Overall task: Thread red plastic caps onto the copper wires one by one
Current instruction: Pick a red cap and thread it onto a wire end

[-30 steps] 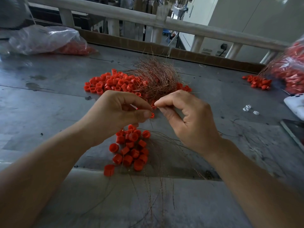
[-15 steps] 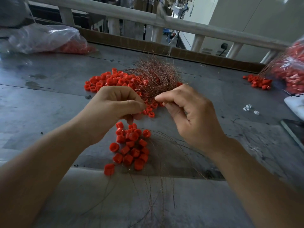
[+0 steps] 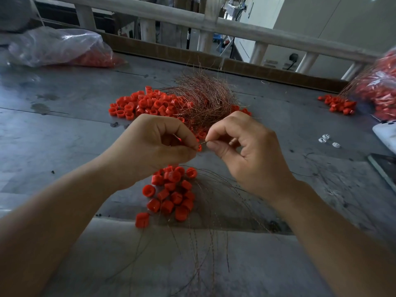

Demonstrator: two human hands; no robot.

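My left hand [image 3: 156, 144] pinches a small red cap [image 3: 199, 148] between thumb and forefinger above the grey table [image 3: 64, 133]. My right hand [image 3: 246, 151] pinches the end of a thin copper wire [image 3: 206, 141] right beside that cap, fingertips almost touching. A tangled bundle of copper wires [image 3: 203, 99] lies behind the hands. A pile of loose red caps [image 3: 147, 102] spreads to the bundle's left. Below the hands sits a cluster of red caps on wires [image 3: 173, 194], and long wire strands [image 3: 205, 243] trail toward me.
A clear plastic bag [image 3: 57, 48] with red caps lies far left. At the right edge sits another bag of red caps [image 3: 381, 91] with a small spill of caps [image 3: 338, 103]. Small white pieces [image 3: 326, 140] and a white object [image 3: 385, 133] lie right. A wooden railing [image 3: 192, 20] runs behind.
My two hands drew apart half a second ago, the left holding its cap near the pile, and have come back together, with cap and wire end meeting at the fingertips.
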